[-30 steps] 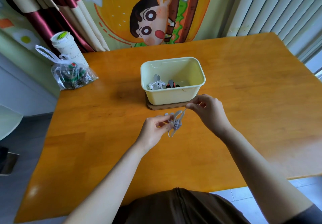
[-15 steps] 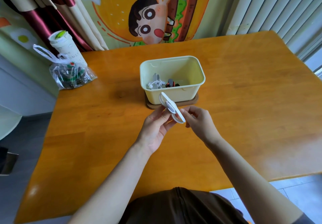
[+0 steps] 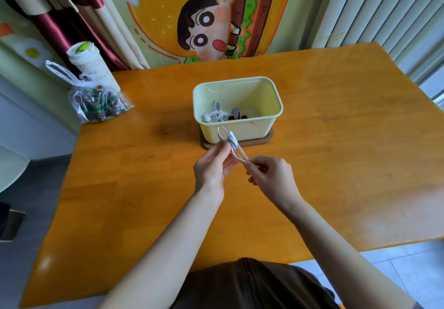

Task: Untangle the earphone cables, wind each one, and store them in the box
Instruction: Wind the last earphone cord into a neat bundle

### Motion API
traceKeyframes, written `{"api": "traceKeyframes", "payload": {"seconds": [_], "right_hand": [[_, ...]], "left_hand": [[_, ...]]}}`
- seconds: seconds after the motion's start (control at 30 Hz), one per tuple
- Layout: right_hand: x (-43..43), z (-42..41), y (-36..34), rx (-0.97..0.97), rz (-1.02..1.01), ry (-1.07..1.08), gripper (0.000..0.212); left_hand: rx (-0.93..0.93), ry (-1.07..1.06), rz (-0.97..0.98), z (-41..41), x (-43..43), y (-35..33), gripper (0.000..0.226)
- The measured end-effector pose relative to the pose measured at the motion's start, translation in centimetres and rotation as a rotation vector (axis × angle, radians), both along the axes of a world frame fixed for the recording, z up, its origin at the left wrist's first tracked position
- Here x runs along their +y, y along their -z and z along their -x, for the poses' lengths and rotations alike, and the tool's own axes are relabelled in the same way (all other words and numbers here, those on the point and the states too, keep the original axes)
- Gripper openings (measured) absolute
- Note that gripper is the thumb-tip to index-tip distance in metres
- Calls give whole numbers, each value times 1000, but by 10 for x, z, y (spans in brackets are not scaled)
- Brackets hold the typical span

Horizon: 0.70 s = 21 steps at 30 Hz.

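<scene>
While the wooden table [image 3: 336, 145] is stretching broad from the hands to its right edge, the pale yellow box [image 3: 254, 129] is sitting mid-table and a plastic bag [image 3: 96, 107] is crowding the far-left corner. Just before the box's near wall, the left hand [image 3: 211, 169] and right hand [image 3: 271, 176] are each pinching the white earphone cable [image 3: 236, 147] above the wood.

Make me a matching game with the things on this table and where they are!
Things: 1 white earphone cable; 2 yellow box; 3 plastic bag; 4 tall cup.
Places: A on a brown mat; B behind the bag; C held by left hand and right hand; D at the table's left edge.
Pairs: 1-C; 2-A; 3-D; 4-B.
</scene>
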State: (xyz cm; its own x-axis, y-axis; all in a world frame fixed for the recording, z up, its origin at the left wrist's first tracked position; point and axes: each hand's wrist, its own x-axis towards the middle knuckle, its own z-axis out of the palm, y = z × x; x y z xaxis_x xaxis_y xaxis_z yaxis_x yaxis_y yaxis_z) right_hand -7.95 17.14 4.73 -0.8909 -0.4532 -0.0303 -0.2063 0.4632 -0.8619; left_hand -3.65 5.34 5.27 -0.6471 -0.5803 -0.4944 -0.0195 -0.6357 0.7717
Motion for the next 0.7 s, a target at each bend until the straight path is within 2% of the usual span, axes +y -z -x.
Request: {"api": "traceKeyframes", "payload": {"seconds": [0.07, 0.27, 0.33, 0.43, 0.57, 0.7], "right_hand": [[1, -1, 0, -4, -18, -4, 13], [3, -6, -1, -6, -79, -34, 14], [2, -7, -2, -3, -97, -50, 13], [0, -9, -4, 3, -133, -84, 14], [0, -8, -7, 45, -139, -75, 14], [0, -7, -10, 34, -126, -55, 15]], "left_hand": [[-24, -3, 34, 0, 1, -1, 12], [-120, 64, 297, 0, 3, 3, 17], [-159, 28, 180, 2, 4, 2, 11], [-170, -70, -150, 5, 3, -1, 4], [-173, -18, -56, 4, 0, -3, 11], [-168, 4, 26, 6, -5, -6, 8]]}}
